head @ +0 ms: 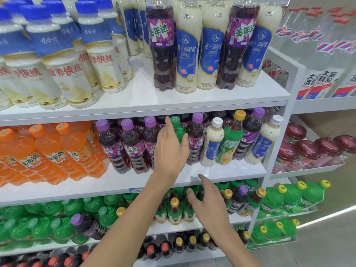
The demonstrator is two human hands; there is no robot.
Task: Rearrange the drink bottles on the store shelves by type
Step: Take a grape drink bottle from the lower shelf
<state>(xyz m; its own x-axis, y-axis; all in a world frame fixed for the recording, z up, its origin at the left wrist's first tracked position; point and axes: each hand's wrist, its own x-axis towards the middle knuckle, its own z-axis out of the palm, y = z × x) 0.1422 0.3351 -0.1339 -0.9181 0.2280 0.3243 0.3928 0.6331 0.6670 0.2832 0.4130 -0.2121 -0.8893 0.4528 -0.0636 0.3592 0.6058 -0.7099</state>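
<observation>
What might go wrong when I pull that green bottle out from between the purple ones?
The green bottle stands tight between purple bottles; pulling it out with the left hand may topple a neighbour. The white bottle and the yellow-capped bottle just right of them stand near the front edge of the shelf, so a knock could send them off.

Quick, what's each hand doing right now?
Left hand: open, reaching at the green bottle, not gripping it.
Right hand: open, holding nothing.
</observation>
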